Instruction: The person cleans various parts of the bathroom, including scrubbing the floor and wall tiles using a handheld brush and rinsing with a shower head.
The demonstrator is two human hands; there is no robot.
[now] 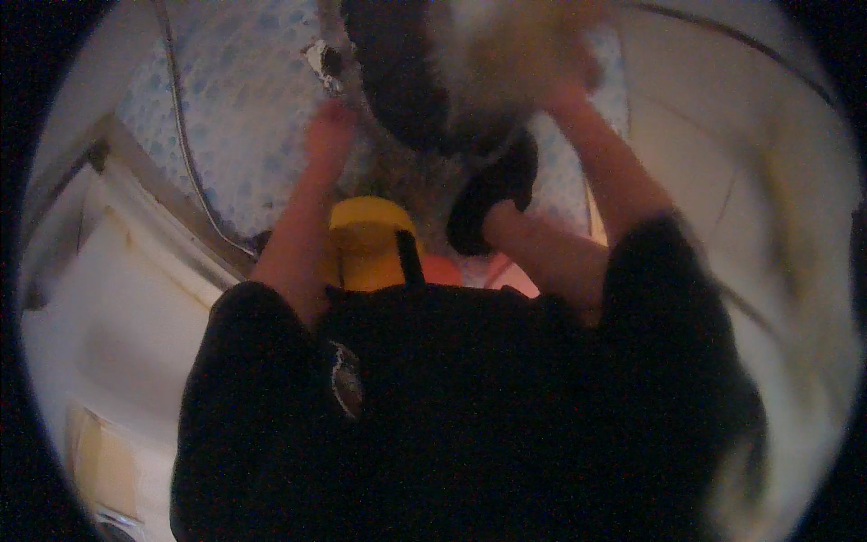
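Note:
My left hand [330, 132] is blurred and reaches down over the floor, close to a dark, long shape [399, 74]. Just beyond it is a small, ragged whitish piece [321, 62]; contact between them cannot be made out. My right hand [576, 78] is smeared by motion at the edge of a pale, brownish-white thing [494, 61], too blurred to name. Its fingers cannot be told apart from that thing. Below, a black shoe [494, 193] covers a foot with a bare ankle. A yellow object [372, 234] with a black strip lies between my forearms.
Floor covering with a blue pebble pattern [244, 88] spreads ahead. A thin hose or cable [177, 115] runs down the left. White, worn panels [149, 298] stand at the left, and a pale stained surface [745, 183] rises at the right with a dark line [738, 34].

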